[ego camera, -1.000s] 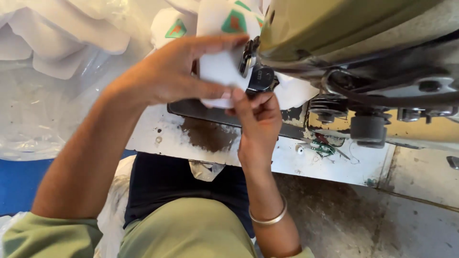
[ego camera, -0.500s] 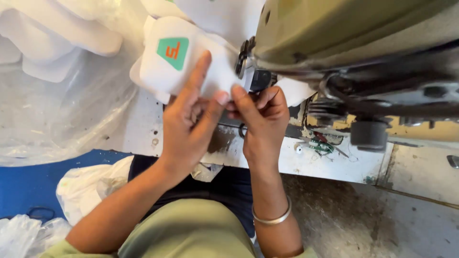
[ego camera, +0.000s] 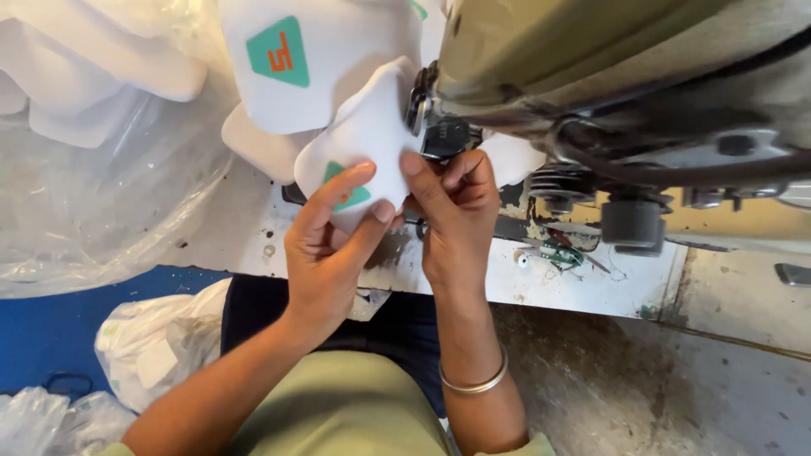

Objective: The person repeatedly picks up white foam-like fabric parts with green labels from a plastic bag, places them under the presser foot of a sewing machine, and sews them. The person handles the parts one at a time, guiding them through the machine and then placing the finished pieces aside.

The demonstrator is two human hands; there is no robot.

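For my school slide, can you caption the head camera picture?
Both hands press a white fabric piece against a sewing machine.

The machine [ego camera: 608,76] runs off the top and right edges, so its full shape cannot be told. Its needle area is hidden behind the right hand [ego camera: 452,215] and the white piece [ego camera: 367,139]. The near edge of that piece is covered by the left hand [ego camera: 325,253]. The far white piece [ego camera: 312,59] is cut by the top edge. Both elbows leave the bottom edge. The small clutter [ego camera: 562,253] under the machine is too small to identify. The bags [ego camera: 101,169] on the left are cut off.
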